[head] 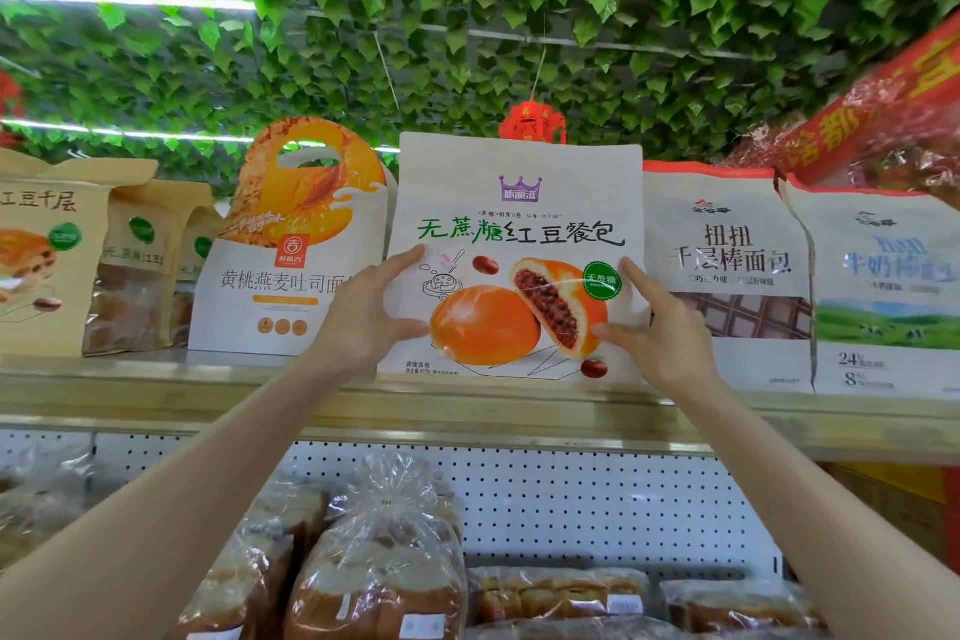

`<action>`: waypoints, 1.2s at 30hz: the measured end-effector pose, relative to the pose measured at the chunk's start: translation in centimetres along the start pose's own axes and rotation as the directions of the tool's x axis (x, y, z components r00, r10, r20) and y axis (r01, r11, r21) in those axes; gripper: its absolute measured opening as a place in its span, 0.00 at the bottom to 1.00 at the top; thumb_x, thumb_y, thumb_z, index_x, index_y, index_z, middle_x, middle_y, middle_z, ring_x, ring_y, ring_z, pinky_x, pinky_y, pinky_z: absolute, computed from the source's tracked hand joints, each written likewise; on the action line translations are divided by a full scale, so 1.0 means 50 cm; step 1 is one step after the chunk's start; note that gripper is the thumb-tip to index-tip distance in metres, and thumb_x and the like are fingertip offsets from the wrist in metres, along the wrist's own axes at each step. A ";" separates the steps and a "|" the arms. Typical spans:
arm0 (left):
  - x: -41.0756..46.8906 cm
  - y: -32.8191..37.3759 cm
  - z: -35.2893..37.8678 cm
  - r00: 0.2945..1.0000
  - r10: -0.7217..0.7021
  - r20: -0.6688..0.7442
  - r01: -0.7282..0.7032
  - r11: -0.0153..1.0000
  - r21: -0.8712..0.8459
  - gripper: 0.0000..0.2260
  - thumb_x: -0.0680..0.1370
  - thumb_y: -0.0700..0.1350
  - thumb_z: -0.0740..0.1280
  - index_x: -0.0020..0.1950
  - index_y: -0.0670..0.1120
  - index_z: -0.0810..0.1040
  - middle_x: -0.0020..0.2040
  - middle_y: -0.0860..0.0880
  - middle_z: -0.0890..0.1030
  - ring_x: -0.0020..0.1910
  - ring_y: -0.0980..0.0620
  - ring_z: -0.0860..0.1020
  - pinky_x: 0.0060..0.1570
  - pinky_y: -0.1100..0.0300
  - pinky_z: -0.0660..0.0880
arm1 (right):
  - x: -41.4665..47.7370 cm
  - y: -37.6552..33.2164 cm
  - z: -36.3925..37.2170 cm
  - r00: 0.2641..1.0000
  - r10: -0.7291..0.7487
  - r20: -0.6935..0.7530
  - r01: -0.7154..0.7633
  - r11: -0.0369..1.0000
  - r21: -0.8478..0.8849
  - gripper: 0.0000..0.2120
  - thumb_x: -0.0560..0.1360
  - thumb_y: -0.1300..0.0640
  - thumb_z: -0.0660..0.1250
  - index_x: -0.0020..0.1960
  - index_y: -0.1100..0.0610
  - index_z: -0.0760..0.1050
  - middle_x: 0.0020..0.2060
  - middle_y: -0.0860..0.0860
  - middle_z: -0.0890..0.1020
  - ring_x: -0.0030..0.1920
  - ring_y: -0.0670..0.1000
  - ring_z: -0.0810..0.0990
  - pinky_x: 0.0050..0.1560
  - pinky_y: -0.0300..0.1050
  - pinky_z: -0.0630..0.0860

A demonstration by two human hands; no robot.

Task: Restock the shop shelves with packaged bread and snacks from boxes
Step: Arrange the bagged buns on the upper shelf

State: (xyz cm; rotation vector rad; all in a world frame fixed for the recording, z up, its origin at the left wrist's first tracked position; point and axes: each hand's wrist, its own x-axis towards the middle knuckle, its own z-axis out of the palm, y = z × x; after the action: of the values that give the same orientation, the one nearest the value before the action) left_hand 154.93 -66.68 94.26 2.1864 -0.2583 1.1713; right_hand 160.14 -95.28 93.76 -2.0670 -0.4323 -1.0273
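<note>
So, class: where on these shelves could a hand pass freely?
The wooden top shelf is crowded: the white red-bean bun bag sits tight between orange peach-toast bag and white twist-bread bag. Free: before the white pegboard, above the flat wrapped bread packs.

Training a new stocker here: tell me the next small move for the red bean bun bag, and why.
Probably ease the red bean bun bag straight back, then let go. The left hand and right hand grip its side edges; it stands upright at the front of the top shelf, overlapping the edge of the peach toast bag.
</note>
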 end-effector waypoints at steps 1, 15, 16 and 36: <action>0.001 -0.002 0.001 1.000 -0.001 -0.002 0.001 1.000 -0.004 0.39 0.69 0.39 0.77 0.75 0.56 0.65 0.68 0.46 0.74 0.64 0.46 0.71 0.65 0.50 0.68 | 0.001 0.000 0.002 1.000 0.000 0.002 0.000 1.000 0.004 0.39 0.71 0.50 0.75 0.76 0.43 0.60 0.36 0.47 0.73 0.44 0.52 0.71 0.44 0.46 0.65; 0.003 -0.009 0.010 1.000 -0.008 -0.011 0.007 1.000 -0.027 0.39 0.69 0.39 0.77 0.75 0.57 0.64 0.67 0.46 0.74 0.63 0.44 0.73 0.63 0.45 0.71 | 0.014 0.011 0.016 1.000 0.022 0.013 -0.022 0.999 0.041 0.39 0.70 0.50 0.75 0.76 0.43 0.60 0.49 0.51 0.79 0.50 0.52 0.75 0.50 0.47 0.70; 0.001 -0.008 0.009 1.000 -0.008 -0.011 0.008 1.000 -0.027 0.39 0.69 0.39 0.77 0.75 0.57 0.64 0.68 0.46 0.74 0.63 0.44 0.73 0.62 0.45 0.71 | 0.012 0.011 0.016 1.000 0.019 0.013 -0.020 0.999 0.048 0.39 0.71 0.50 0.75 0.76 0.43 0.60 0.55 0.52 0.80 0.55 0.54 0.76 0.54 0.48 0.72; 0.005 -0.008 0.006 0.999 -0.025 -0.020 0.025 1.000 -0.009 0.37 0.69 0.38 0.77 0.74 0.56 0.67 0.67 0.47 0.75 0.63 0.44 0.74 0.65 0.47 0.70 | 0.016 0.009 0.023 0.999 0.027 0.024 -0.028 0.999 0.040 0.39 0.71 0.49 0.74 0.76 0.42 0.59 0.51 0.52 0.79 0.51 0.53 0.75 0.52 0.49 0.71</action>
State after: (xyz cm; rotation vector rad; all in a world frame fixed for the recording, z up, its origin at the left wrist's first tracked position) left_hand 155.46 -66.52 94.17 2.1635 -0.2265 1.1753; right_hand 161.47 -94.72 93.73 -2.0453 -0.4318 -0.9712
